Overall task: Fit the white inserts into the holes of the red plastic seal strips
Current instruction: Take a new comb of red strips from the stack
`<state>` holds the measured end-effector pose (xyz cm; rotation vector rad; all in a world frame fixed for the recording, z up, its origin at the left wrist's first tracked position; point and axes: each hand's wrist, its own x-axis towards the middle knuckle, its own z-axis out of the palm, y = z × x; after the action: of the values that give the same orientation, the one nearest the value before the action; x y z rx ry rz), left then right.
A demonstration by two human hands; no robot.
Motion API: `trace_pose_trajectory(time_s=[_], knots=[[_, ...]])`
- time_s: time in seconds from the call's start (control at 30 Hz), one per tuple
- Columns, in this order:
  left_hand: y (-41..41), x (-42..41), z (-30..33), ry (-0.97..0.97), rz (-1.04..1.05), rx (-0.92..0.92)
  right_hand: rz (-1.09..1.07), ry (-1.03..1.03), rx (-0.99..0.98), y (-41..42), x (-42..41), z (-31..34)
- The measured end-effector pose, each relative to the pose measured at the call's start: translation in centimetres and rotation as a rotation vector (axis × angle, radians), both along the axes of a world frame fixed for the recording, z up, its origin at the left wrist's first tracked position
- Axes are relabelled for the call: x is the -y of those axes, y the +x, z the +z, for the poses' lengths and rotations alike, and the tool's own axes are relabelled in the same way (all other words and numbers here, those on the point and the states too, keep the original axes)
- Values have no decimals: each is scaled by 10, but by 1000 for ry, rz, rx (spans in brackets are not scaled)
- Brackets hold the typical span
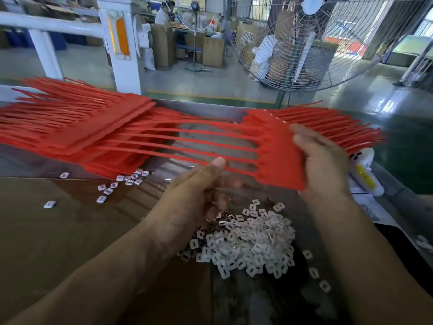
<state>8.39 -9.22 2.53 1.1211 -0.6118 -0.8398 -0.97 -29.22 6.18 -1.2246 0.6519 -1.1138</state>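
Right hand [321,160] grips the flat head end of a sheet of red seal strips [278,151], fingers curled over its far face and the sheet's near corner against the palm; the sheet is lifted off the tabletop [58,231], tilted, its thin tails running left toward a larger stack of red strips [77,130] that lies on the far left of the tabletop, tails fanned outward. More red tails fan out to the right behind the right hand. Left hand [194,195] sits just below the held sheet, thumb tip touching one of the lower tails, fingers curled inward; whether anything is in them cannot be told, as the palm side is blurred and turned away. Directly under and between the hands, a heap of white inserts [255,245] lies on the dark tabletop, small squarish pieces each with a slot in the middle; a few strays lie off to the right of the heap. A second, smaller scatter of inserts [121,182] lies at the near edge of the left stack. A white bottle with a yellow label [365,174] lies on the right edge, near the right wrist. Beyond the tabletop: a large standing fan [302,41], a white post [119,43], cardboard boxes [212,51] on a green floor.
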Motion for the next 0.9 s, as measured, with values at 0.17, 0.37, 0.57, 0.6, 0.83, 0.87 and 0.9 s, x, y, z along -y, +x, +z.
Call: trace_pose_trajectory(time_s=[0.17, 0.37, 0.57, 0.6, 0.83, 0.87, 0.9], knots=[[3, -3, 0, 18, 18, 66, -138, -48, 174, -17, 18, 5], [1, -9, 4, -30, -12, 144, -142, -98, 291, -25, 10, 7], [7, -12, 0, -17, -9, 250, -141, -141, 289, -7, -33, -6], [7, -12, -1, -25, -6, 247, -104, -155, 267, -4, -39, -10], [16, -6, -3, -230, 121, 117, 163, -136, 232, 9, -59, -22], [18, -7, -3, -233, 119, 108, 199, -95, 249, 8, -56, -21], [21, -9, -3, -229, 112, 118, 238, -50, 263, 7, -54, -20]])
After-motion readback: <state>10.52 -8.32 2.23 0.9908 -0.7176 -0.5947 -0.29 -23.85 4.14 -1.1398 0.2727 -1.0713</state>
